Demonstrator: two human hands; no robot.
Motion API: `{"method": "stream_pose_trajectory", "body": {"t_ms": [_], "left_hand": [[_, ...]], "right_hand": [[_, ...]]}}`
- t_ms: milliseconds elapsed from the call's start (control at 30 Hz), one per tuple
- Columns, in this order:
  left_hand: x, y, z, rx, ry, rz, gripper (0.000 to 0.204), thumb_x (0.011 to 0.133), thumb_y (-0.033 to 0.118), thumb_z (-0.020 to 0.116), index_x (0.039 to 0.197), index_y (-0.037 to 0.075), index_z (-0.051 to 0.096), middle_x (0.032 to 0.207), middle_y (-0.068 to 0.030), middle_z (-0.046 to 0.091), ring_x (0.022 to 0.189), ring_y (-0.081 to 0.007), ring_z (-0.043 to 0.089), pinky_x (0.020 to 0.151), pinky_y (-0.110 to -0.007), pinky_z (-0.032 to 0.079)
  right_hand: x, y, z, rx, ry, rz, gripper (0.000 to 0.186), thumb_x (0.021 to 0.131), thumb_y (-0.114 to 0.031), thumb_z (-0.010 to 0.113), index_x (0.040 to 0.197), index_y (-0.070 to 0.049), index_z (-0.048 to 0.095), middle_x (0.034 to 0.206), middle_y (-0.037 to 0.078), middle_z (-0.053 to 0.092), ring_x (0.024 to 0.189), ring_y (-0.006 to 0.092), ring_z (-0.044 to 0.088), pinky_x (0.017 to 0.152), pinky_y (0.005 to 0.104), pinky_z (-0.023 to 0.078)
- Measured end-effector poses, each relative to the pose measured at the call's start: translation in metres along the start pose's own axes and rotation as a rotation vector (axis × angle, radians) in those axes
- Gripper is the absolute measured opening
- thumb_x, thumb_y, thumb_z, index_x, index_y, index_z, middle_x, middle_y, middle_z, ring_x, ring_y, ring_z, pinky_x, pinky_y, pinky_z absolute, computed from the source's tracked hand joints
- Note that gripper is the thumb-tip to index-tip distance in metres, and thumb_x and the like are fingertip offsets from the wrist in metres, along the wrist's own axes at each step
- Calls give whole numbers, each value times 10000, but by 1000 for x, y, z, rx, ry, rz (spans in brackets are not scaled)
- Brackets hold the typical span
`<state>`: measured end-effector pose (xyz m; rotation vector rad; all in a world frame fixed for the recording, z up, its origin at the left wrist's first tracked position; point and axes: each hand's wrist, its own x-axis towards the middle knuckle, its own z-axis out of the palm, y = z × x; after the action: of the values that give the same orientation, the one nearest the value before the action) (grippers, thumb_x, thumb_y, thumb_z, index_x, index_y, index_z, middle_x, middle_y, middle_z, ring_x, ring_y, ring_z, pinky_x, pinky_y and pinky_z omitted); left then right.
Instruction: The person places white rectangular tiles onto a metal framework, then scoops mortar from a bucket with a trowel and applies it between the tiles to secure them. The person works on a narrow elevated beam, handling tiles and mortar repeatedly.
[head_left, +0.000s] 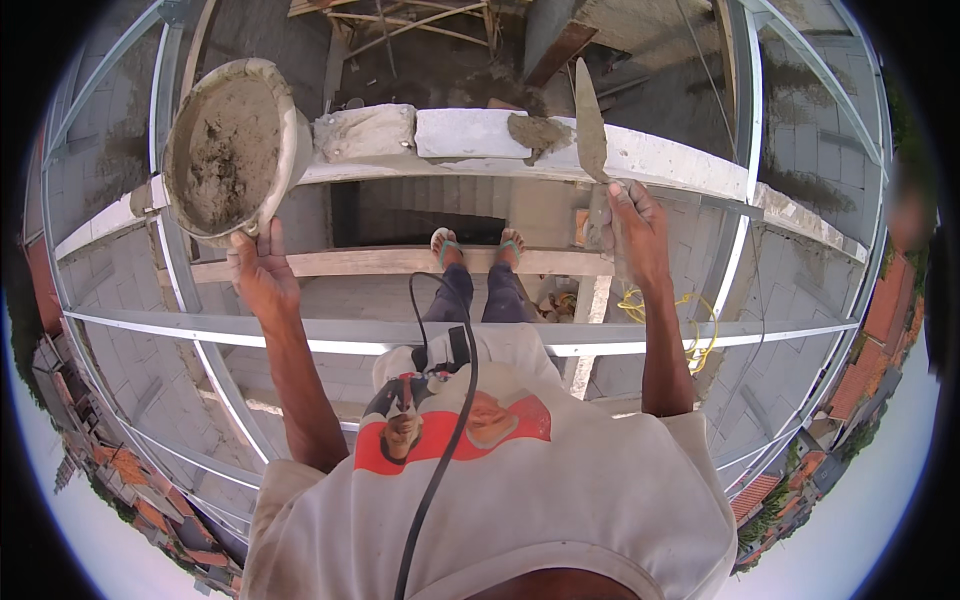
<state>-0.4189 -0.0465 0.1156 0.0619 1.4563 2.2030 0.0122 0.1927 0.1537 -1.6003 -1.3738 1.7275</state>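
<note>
Metal framing (600, 338) high on a building site surrounds a pale beam (690, 158) carrying two blocks (470, 133). Left of them, the left hand (265, 268) grips the rim of a bucket (297, 135) of mortar (225, 150); the right hand (640, 235) is closed round a trowel (592, 130), blade pointing away. Mortar also clings to the right block's end — apparently the spreading step. Next likely calls for an even layer there, with the bucket held steady.

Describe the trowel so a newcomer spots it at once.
Find the pale ledge crossing the upper picture. Right of its middle, the right hand holds the trowel, tip toward the picture's top. Its slim, tapering blade differs from the chunky white block and round bucket.
</note>
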Motion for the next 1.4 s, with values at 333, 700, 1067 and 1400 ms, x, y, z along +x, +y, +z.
{"method": "stream_pose_trajectory", "body": {"t_ms": [333, 700, 1067, 1400], "left_hand": [[6, -1, -9, 1, -57, -1, 398, 1094, 175, 562, 1447, 15, 471, 1373, -142, 627, 1204, -281, 672, 1125, -463, 538], [2, -1, 0, 30, -24, -1, 383, 1100, 184, 548, 1438, 16, 484, 1370, -127, 634, 1232, -281, 660, 1160, -478, 502], [5, -1, -9, -9, -60, -13, 385, 1104, 177, 534, 1450, 22, 467, 1377, -144, 623, 1230, -280, 662, 1136, -462, 533], [4, 0, -6, 2, -47, -15, 409, 1104, 187, 539, 1460, 8, 446, 1397, -162, 598, 1235, -286, 656, 1139, -468, 533]], "right_hand": [[5, 27, 40, 480, -152, 302, 356, 1076, -365, 576, 1058, -11, 618, 679, 13, 537, 435, 120, 452, 389, 283, 373], [0, 6, 51, 768, -327, 354, 362, 1086, -361, 564, 1082, -1, 604, 714, 16, 526, 464, 96, 438, 397, 277, 356], [0, 28, 47, 791, -252, 361, 349, 1105, -384, 518, 1065, -48, 603, 717, -5, 528, 454, 86, 428, 376, 259, 342], [2, 22, 44, 478, -125, 228, 327, 1094, -363, 541, 1045, -47, 614, 730, 6, 559, 474, 110, 480, 417, 267, 388]]}}
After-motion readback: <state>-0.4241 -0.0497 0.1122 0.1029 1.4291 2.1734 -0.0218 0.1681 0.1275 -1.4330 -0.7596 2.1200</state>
